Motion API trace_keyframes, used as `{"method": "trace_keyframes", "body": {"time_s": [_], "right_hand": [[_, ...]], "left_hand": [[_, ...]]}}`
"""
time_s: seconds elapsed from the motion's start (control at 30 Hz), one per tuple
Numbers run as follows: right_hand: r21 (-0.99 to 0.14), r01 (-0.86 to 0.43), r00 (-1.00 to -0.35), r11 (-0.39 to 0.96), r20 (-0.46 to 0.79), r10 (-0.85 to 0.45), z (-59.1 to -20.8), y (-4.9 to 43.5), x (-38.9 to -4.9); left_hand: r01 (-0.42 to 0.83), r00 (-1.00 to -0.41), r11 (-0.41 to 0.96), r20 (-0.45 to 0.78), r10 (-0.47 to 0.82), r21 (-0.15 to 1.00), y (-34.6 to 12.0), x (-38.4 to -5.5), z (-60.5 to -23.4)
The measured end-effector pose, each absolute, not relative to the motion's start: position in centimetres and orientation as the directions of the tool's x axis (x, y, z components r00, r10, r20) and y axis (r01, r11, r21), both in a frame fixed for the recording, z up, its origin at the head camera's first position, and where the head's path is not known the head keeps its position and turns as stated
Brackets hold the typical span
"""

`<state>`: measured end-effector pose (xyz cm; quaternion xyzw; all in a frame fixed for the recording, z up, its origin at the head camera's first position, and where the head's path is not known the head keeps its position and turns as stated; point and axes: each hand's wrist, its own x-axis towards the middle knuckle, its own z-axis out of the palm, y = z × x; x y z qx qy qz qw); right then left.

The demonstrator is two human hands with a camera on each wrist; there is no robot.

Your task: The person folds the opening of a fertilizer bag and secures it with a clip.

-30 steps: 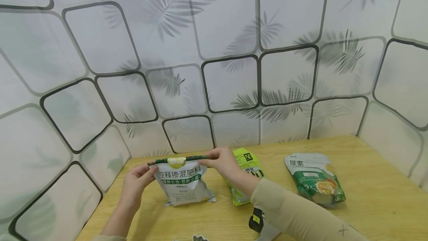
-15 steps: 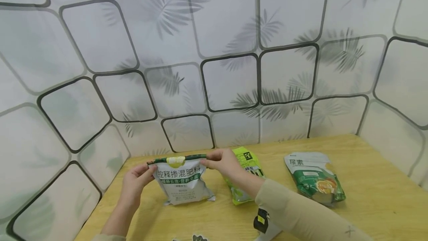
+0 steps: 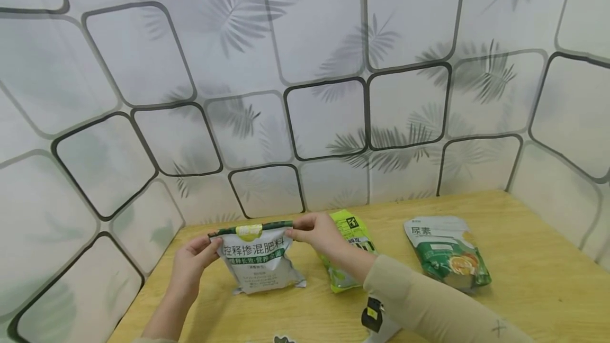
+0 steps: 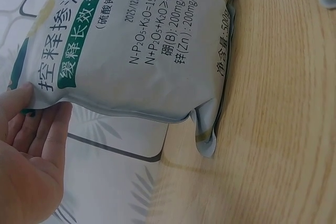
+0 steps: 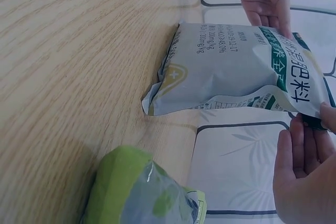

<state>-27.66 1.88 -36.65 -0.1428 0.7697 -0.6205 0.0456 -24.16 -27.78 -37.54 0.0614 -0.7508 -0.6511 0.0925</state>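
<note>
the worktop (image 3: 534, 258) carries a pale controlled-release blended fertilizer bag (image 3: 259, 269), standing on its base toward the left. a urea pouch (image 3: 450, 258) lies well apart to the right, a lime-green bag (image 3: 352, 233) between them. left hand (image 3: 190, 263) and right hand (image 3: 320, 233) each have a closed grip, thumb against fingers, pinching opposite ends of the fertilizer bag's top edge, probably to keep it taut and upright.

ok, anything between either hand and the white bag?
Nothing visible. The left hand and right hand each pinch the white bag at opposite ends of its top edge. The lime-green bag is off to its right, with a gap, so not in between.
</note>
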Motion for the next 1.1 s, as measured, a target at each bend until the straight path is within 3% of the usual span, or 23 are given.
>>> {"method": "trace_keyframes", "body": {"time_s": [0.67,1.1], "right_hand": [[-0.964,-0.162,-0.945,0.209,0.091,-0.315,-36.5,3.3,-27.2],[-0.985,-0.073,-0.937,0.154,0.015,-0.35,-36.6,4.3,-26.5]], "left_hand": [[0.034,-0.98,0.11,0.054,-0.191,0.993,-28.0,-24.2,-37.8],[0.054,-0.981,0.122,0.075,-0.177,0.991,-28.1,-24.0,-37.7]]}}
